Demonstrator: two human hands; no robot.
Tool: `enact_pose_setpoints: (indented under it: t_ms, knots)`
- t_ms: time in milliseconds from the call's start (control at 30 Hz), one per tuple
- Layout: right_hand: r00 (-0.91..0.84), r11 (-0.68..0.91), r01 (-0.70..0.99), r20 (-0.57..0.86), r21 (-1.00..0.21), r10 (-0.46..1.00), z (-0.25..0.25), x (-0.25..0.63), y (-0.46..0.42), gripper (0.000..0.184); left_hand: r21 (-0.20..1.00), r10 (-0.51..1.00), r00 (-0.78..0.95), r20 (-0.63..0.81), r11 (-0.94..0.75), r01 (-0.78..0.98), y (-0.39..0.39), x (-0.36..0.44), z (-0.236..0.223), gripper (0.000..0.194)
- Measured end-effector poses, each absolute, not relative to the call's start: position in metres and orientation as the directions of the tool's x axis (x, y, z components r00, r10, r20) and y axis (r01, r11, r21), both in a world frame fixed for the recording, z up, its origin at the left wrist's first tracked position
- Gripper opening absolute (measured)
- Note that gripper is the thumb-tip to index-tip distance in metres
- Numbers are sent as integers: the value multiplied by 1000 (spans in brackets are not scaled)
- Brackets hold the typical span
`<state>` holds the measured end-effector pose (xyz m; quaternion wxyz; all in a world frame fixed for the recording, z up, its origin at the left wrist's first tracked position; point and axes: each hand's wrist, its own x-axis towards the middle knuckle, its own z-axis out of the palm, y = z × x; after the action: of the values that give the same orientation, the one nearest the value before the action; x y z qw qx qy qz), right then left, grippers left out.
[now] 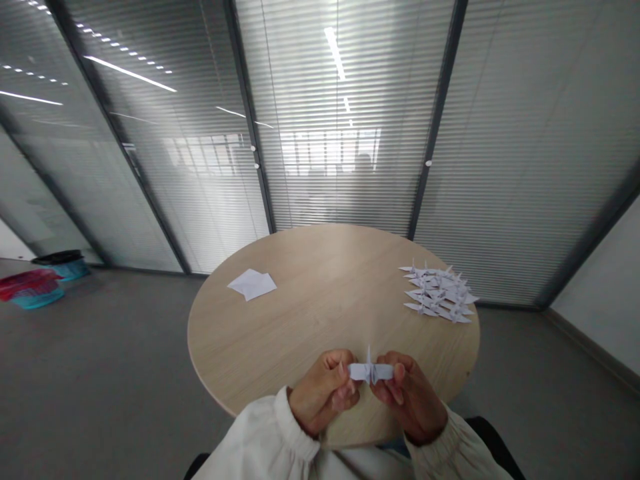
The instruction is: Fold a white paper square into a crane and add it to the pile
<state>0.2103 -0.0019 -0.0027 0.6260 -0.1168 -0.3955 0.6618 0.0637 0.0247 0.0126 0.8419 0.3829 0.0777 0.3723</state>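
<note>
Origami crane [371, 372] up, L hand [323, 393] and R hand [410, 398] pinching its two sides, held over near table edge. Feather-light, thin paper, crushes easily: I'd take it by flat sides only, not the peak. Round wood table [320, 300], crane pile [437, 292] right, white paper sheets [251, 285] left.

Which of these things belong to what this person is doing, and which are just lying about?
Belonging to the work:
the left hand and right hand, holding a folded paper crane; the pile of paper cranes; the loose white paper sheets

Just lying about:
the teal bin on the floor; the slatted blinds
</note>
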Motion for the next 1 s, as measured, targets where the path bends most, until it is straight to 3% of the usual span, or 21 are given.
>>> enact_pose_setpoints:
  t_ms: [367,500,667,767,900,1000]
  knots:
    - [-145,-15,-773,154,-634,977,1,219,0,35,758,723,690,19,440,-481,22,65,20,36]
    - [-129,-53,-764,72,-643,989,2,221,3,30,824,778,627,28,337,-455,21,65,22,40]
    - [-171,-87,-747,63,-660,983,7,228,7,27,975,736,676,-34,173,-140,26,52,31,57]
    - [-209,-104,-715,70,-691,975,13,231,8,28,1000,689,725,8,1,-12,34,44,51,65]
    - [-242,-99,-630,73,-770,967,15,230,11,30,971,802,564,195,-238,2,45,43,84,46]
    - [-283,-125,-590,59,-797,957,12,226,17,31,950,744,628,227,-311,24,51,50,96,30]
